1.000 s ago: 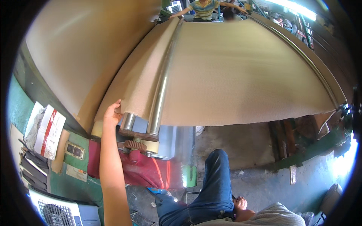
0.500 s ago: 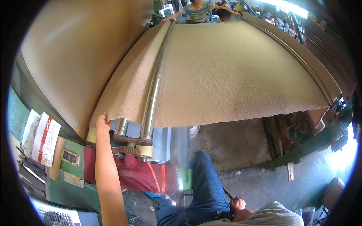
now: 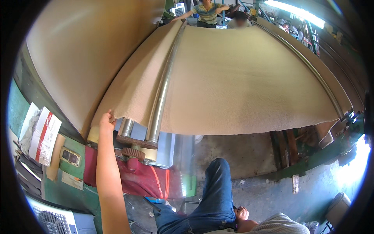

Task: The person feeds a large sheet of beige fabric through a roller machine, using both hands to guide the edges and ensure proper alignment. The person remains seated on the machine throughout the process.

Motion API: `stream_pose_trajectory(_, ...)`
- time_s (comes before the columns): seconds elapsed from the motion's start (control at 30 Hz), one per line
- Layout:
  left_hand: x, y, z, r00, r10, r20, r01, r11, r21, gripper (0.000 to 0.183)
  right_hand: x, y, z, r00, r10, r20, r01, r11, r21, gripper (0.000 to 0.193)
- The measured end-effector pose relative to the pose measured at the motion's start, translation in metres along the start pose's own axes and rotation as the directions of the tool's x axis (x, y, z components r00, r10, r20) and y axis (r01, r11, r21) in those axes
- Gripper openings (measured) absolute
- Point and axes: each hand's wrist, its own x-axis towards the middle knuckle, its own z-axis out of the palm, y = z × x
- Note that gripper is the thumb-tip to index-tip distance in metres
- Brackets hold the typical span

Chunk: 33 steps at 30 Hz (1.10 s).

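Note:
A wide sheet of beige, fleecy fabric (image 3: 233, 82) stretches across the rollers in front of me. At its near left edge, my left hand (image 3: 108, 120) is closed on the fabric's border, fingers curled over it. Just right of that hand, a long shiny metal roller (image 3: 160, 95) runs away from me over the fabric, and a shorter roller end (image 3: 126, 128) pokes out beneath the edge. My right hand (image 3: 241, 213) is curled closed low beside my thigh, well apart from the fabric; whatever it may hold is hidden.
A rusty gear (image 3: 133, 153) and a maroon cloth cover (image 3: 144, 179) with orange bands sit below the rollers. A large smooth brown drum-like surface (image 3: 89, 50) rises on the left. Another metal roller (image 3: 307, 60) lies right. A co-worker in a striped shirt (image 3: 207, 15) stands at the far end.
The far co-worker's arm on the picture's right has left the roller side and is now bent. A second person's head shows more. The fabric looks smoother. My left hand keeps its grip.

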Motion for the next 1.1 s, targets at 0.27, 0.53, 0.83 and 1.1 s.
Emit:
stream_pose_trajectory(0.27, -0.016, -0.001, 0.011, 0.996, -0.064, 0.065, 0.065, 0.998, -0.024, 0.032, -0.002, -0.013, -0.016, 0.998, 0.054, 0.023, -0.053, 0.998, -0.025, 0.025)
stream_pose_trajectory(0.53, -0.007, 0.001, 0.003, 0.998, -0.035, 0.049, 0.032, 0.997, 0.074, 0.034, -0.003, -0.021, -0.025, 0.997, 0.057, 0.055, -0.057, 0.998, -0.006, 0.024)
stream_pose_trajectory(0.83, -0.003, -0.006, 0.008, 0.974, -0.041, 0.223, 0.033, 0.999, 0.039, 0.034, -0.002, -0.002, -0.004, 1.000, 0.015, -0.020, -0.015, 1.000, -0.010, 0.024)
stream_pose_trajectory(1.1, 0.083, 0.014, -0.066, 0.990, 0.083, 0.118, -0.070, 0.991, -0.112, 0.030, -0.005, -0.008, 0.002, 0.983, -0.101, -0.153, 0.107, 0.994, 0.034, 0.014)
